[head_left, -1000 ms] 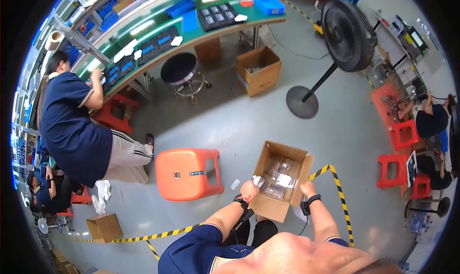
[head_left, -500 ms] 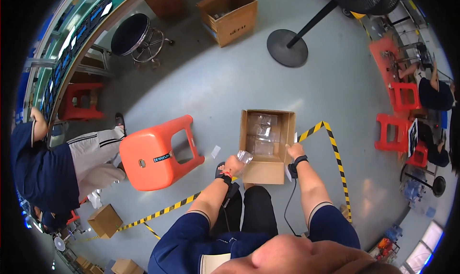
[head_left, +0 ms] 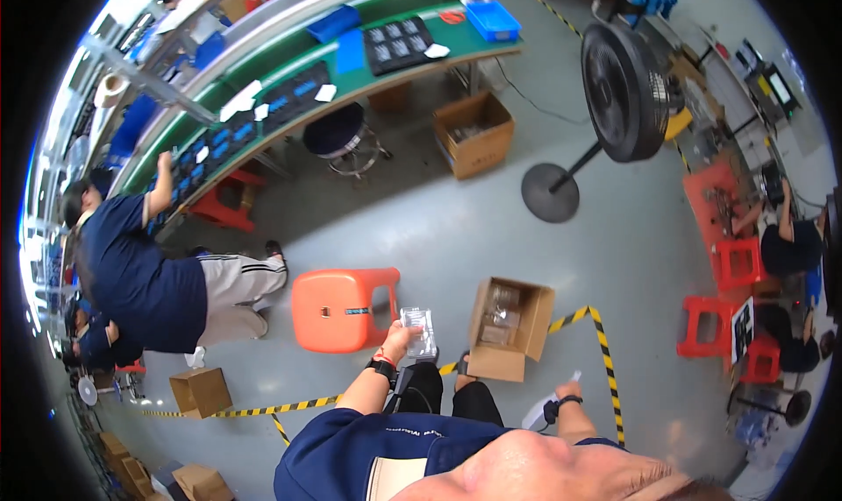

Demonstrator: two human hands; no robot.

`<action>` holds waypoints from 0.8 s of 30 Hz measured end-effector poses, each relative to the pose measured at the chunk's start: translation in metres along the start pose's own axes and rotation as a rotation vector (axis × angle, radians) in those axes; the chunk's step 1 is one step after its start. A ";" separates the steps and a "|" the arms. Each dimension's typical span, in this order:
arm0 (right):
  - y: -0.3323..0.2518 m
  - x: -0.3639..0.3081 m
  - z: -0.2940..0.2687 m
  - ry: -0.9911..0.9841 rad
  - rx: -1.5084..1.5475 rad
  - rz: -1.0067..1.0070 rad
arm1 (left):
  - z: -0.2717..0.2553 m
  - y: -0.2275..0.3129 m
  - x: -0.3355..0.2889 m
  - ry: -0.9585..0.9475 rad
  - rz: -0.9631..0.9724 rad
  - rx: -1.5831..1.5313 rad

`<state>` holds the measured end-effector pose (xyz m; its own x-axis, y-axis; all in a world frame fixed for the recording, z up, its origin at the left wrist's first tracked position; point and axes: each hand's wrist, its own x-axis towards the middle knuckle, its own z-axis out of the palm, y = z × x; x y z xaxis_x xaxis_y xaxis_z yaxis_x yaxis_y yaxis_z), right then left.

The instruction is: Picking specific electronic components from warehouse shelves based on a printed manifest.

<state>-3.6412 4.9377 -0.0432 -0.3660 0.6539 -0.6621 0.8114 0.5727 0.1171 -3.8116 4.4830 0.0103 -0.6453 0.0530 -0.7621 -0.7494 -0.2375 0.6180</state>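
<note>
My left hand (head_left: 400, 340) is closed around the edge of a clear plastic tray (head_left: 419, 333), held up between the orange stool (head_left: 329, 310) and an open cardboard box (head_left: 528, 312). Inside that box lie several more clear plastic trays (head_left: 500, 315). Away from the box, to its lower right, is my right hand (head_left: 567, 397). Its fingers look closed on something white and thin (head_left: 538, 412), like paper, which shows on both sides of the hand. A dark band with a cable sits on each wrist.
Yellow-black tape (head_left: 605, 361) marks the floor around me. A person (head_left: 149, 273) stands at the green workbench (head_left: 474, 49) on the left. A pedestal fan (head_left: 561, 185), another open carton (head_left: 478, 142) and a round stool (head_left: 338, 137) stand farther off. A brown carton (head_left: 202, 391) lies left.
My left hand has lifted the clear tray away from the box to the left. My right hand has left the box's side and moved down right. The view now takes in more of the workbench.
</note>
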 end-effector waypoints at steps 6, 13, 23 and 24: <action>-0.034 -0.035 -0.040 0.043 0.122 0.007 | 0.004 0.076 -0.025 -0.093 0.062 -0.277; -0.125 -0.037 -0.065 0.202 0.259 -0.147 | -0.049 0.165 -0.009 0.000 0.041 -0.120; -0.377 -0.095 -0.165 0.441 -0.090 -0.911 | -0.171 0.254 0.011 0.040 0.068 -0.572; -0.395 -0.100 -0.174 0.532 -0.048 -0.959 | -0.171 0.266 0.013 0.015 0.082 -0.606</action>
<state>-4.0042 4.7323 0.1060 -0.9946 0.0490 -0.0913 0.0697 0.9684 -0.2395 -3.9940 4.2549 0.1314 -0.6920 -0.0019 -0.7219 -0.4767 -0.7497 0.4590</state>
